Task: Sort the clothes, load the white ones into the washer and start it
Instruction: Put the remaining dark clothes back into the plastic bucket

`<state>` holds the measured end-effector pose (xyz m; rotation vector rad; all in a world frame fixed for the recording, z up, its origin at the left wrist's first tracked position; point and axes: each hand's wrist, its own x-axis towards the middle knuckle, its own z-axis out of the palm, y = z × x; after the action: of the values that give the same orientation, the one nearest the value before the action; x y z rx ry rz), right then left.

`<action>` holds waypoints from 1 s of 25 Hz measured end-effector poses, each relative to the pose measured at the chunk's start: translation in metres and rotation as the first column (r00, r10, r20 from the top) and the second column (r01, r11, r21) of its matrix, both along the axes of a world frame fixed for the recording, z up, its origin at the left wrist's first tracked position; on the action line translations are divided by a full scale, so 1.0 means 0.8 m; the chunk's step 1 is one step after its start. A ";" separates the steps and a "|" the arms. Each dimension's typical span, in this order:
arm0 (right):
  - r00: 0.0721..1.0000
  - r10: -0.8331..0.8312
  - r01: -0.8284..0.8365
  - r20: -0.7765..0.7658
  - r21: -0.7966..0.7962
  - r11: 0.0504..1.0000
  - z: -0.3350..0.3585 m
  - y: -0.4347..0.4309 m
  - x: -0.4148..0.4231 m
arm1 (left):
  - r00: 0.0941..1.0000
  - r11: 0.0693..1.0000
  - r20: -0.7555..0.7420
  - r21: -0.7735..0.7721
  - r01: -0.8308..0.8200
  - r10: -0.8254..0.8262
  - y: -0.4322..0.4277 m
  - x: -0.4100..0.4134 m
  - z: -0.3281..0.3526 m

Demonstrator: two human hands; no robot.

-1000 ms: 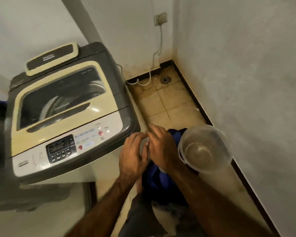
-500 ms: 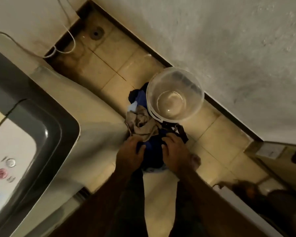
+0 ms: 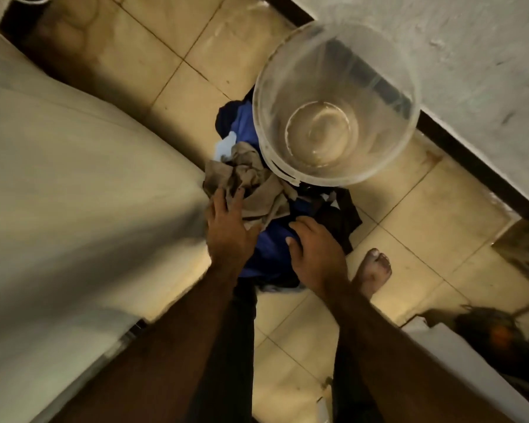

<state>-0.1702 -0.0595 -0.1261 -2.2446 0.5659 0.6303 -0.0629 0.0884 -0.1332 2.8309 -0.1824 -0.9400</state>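
Observation:
A heap of clothes lies on the tiled floor between the washer's cream side panel [image 3: 74, 193] and a clear plastic bucket [image 3: 336, 99]. On top is a crumpled beige cloth [image 3: 251, 181]; under it are a blue garment [image 3: 269, 248], a dark one [image 3: 339, 221] and a bit of pale white-blue fabric [image 3: 226, 146]. My left hand [image 3: 229, 230] rests on the beige cloth with its fingers spread. My right hand [image 3: 315, 251] lies on the blue garment, fingers curved over it. The washer's lid and panel are out of view.
The bucket stands partly on the heap, close to the dark skirting [image 3: 471, 166] of the white wall. My bare foot [image 3: 374, 270] is on the tiles right of the heap. A white ledge [image 3: 458, 361] and dark objects sit at the lower right.
The view has tilted further down and closer to the heap. Both hands have reached deeper onto the clothes; the left one now touches the beige cloth.

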 end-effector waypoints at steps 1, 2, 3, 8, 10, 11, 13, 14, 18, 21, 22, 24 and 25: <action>1.000 -0.002 0.002 0.025 0.007 1.000 -0.012 0.000 0.010 | 1.000 1.000 -0.030 0.015 0.000 0.000 -0.004 0.009 -0.019; 0.999 -0.007 0.006 0.050 0.014 1.000 -0.022 -0.001 0.018 | 0.998 1.000 -0.066 0.003 -0.017 0.017 -0.006 0.017 -0.036; 0.998 -0.009 0.007 0.064 0.020 1.000 -0.030 -0.001 0.025 | 0.993 0.998 -0.104 -0.026 -0.050 0.047 -0.008 0.024 -0.051; 0.994 -0.038 0.032 0.101 0.063 0.997 -0.047 -0.003 0.029 | 0.969 0.988 -0.213 -0.064 -0.143 0.127 -0.008 0.031 -0.086; 0.981 -0.182 0.172 0.071 0.127 0.977 -0.046 -0.003 0.022 | 0.900 0.926 -0.330 -0.147 -0.348 0.286 -0.018 0.021 -0.074; 0.950 -0.311 0.302 0.020 0.189 0.934 -0.044 -0.004 0.022 | 0.833 0.855 -0.399 -0.188 -0.484 0.384 -0.024 0.013 -0.061; 0.816 -0.567 0.566 -0.110 0.353 0.745 -0.036 -0.005 0.027 | 0.700 0.711 -0.491 -0.206 -0.672 0.519 -0.033 -0.006 -0.032; 0.732 -0.655 0.660 -0.188 0.433 0.614 -0.031 -0.006 0.030 | 0.623 0.640 -0.546 -0.192 -0.744 0.561 -0.035 -0.018 -0.017; 0.501 -0.526 0.817 -0.687 0.576 0.025 -0.015 -0.021 0.025 | 0.238 0.289 -0.785 -0.079 -0.954 0.572 -0.040 -0.051 0.027; 0.559 -0.400 0.775 -0.726 0.629 -0.058 0.000 -0.021 0.015 | 0.633 0.542 -0.510 -0.337 -0.770 0.582 -0.057 -0.052 0.033; 0.582 -0.444 0.746 -0.681 0.665 -0.042 0.002 -0.020 0.015 | 0.759 0.637 -0.355 -0.413 -0.651 0.546 -0.061 -0.052 0.035; 0.580 -0.530 0.725 -0.619 0.689 -0.013 0.009 -0.024 0.020 | 0.837 0.729 -0.082 -0.449 -0.516 0.542 -0.066 -0.053 0.036; 0.565 -0.557 0.728 -0.608 0.685 -0.009 0.012 -0.029 0.023 | 0.827 0.736 -0.022 -0.442 -0.512 0.562 -0.066 -0.054 0.034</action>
<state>-0.1518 -0.0828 -0.1162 -0.6235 0.9586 0.4095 -0.1060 0.0353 -0.1056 2.3054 0.3673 -0.5213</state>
